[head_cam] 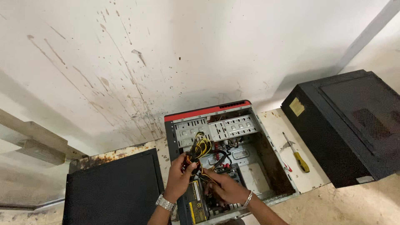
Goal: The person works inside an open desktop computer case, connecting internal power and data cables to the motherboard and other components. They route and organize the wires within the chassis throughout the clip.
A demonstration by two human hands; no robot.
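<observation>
An open computer case with a red front strip lies on its side on a worn white table. My left hand is shut on a bundle of yellow and black power cables, holding it up over the case. My right hand reaches lower into the case among the cables beside the power supply unit; its fingers are curled on the wires. Both wrists wear metal bands.
A yellow-handled screwdriver lies on the table right of the case. A second black computer case stands at the right. A black side panel lies at the left. A stained white wall rises behind.
</observation>
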